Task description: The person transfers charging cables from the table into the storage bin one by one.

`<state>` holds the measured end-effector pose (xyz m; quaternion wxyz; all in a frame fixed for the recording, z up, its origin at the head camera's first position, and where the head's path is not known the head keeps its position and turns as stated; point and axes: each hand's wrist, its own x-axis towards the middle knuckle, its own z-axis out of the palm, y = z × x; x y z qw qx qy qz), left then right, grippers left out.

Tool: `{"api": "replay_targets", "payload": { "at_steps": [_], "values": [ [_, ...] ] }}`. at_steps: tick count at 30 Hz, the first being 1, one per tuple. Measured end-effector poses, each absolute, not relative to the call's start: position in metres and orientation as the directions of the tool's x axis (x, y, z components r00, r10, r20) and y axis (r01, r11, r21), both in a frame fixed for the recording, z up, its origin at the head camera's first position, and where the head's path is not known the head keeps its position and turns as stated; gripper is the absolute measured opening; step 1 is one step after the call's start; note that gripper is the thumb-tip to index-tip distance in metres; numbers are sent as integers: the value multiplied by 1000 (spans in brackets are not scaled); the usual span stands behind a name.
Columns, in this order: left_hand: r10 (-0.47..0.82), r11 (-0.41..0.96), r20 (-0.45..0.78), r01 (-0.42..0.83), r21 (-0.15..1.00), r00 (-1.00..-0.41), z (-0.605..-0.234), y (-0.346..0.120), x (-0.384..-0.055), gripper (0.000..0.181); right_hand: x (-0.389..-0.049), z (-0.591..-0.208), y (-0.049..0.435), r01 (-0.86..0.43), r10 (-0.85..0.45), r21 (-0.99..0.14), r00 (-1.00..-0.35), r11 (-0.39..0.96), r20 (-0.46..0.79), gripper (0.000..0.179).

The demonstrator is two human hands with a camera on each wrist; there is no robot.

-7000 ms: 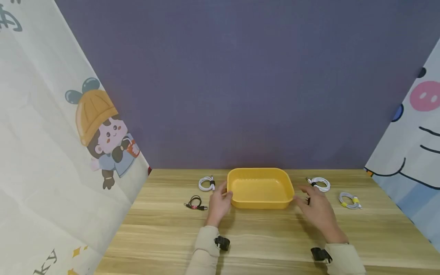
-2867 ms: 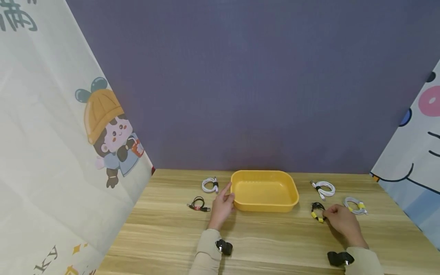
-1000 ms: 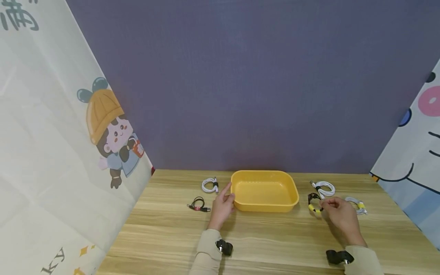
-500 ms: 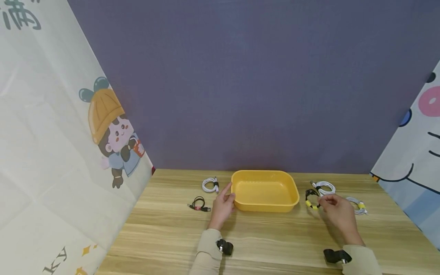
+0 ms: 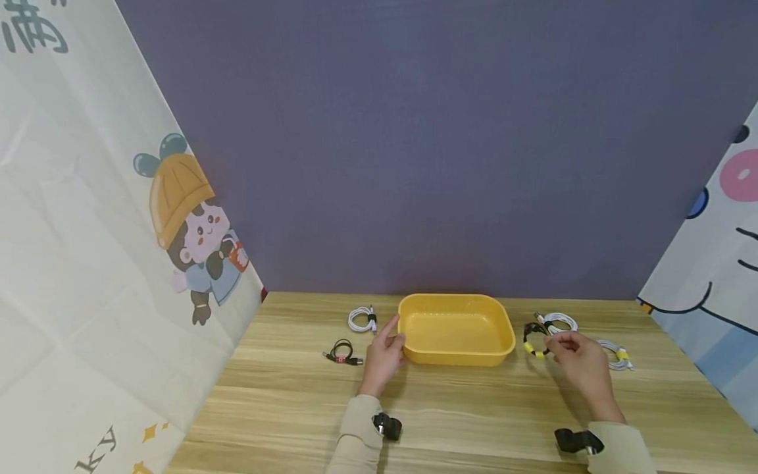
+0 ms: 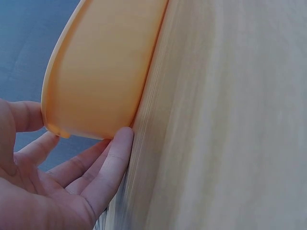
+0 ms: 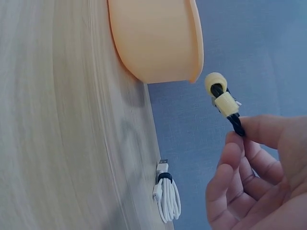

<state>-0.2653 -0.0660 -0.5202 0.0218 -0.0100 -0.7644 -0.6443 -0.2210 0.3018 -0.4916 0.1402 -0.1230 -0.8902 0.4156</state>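
Note:
Between the thumb and fingertips of my right hand (image 5: 582, 372), a coiled black cable (image 5: 526, 340) with yellow wraps is pinched. In the right wrist view the cable (image 7: 234, 123) hangs off the tabletop, with the yellow basin (image 7: 153, 43) beyond it. My left hand (image 5: 381, 362) rests against the left end of that basin (image 5: 453, 359), which has nothing in it. Seen from the left wrist, the fairly straight fingers (image 6: 112, 165) touch the basin's end wall and rim, the lowest fingertip near the table.
A white cable (image 5: 361, 319) and a black cable (image 5: 342, 353) with a red tie lie left of the basin. To the right are a white cable (image 5: 560, 322) and a grey-white one (image 5: 617, 356) with yellow wraps, partly behind my right hand. A dark panel (image 5: 438, 145) stands behind the wooden table (image 5: 450, 421).
My right hand has gone from the basin's side to the yellow-wrapped black cable, pinched it and raised it, then moved slightly left. The left hand has stayed at the basin.

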Motion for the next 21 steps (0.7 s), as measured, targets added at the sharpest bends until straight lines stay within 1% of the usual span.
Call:
{"api": "replay_targets", "payload": {
  "at_steps": [9, 16, 21],
  "values": [
    [-13, 181, 42, 39, 983, -999, -519, -66, -265, 48, -222, -489, 295, 107, 339, -793, -931, 599, 131, 33],
    [-11, 192, 38, 35, 981, -999, -519, -67, -264, 49, -221, -486, 289, 75, 339, -805, -927, 589, 161, 32],
    [-12, 190, 37, 34, 981, -999, -518, -66, -265, 49, -222, -486, 285, 44, 347, -805, -915, 591, 204, 29]
  ]
}}
